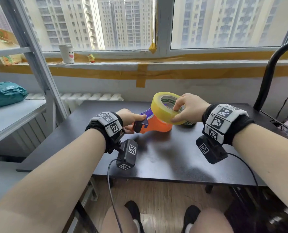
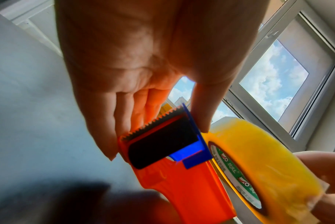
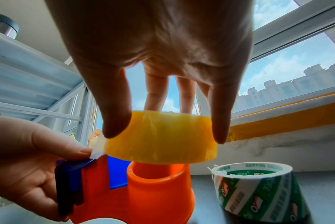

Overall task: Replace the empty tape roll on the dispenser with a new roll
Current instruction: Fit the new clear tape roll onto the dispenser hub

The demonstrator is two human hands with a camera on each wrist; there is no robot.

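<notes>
We hold the orange dispenser (image 1: 154, 125) with our left hand (image 1: 129, 121) by its cutter end; the thumb lies on top near the blue guard and the other fingers are curled under it, so this hand is clamped on the dispenser. The dispenser rests on the dark surface (image 1: 165, 157) with its long axis running from left to right, and its round hub (image 3: 157, 171) stands at the right end with the opening turned upward.

Our right hand (image 1: 188, 108) grips the new yellow roll (image 1: 165, 106) from above, with the thumb and a finger on the outer band and other fingers reaching into the core. The roll is directly above the hub, a little tilted: in the head view its near edge seems to touch the orange rim, while its far edge is higher. In the right wrist view it sits just over the hub and is not yet pushed down.

So the coming move turns on one relation, in our judgement: the hole of the roll must become level and centred over the hub, then go straight down. The right hand is the nearer one for this; the left hand only steadies.

The empty core (image 3: 258, 188), white and green, stands on the surface just to the right of the dispenser, already off it.
</notes>
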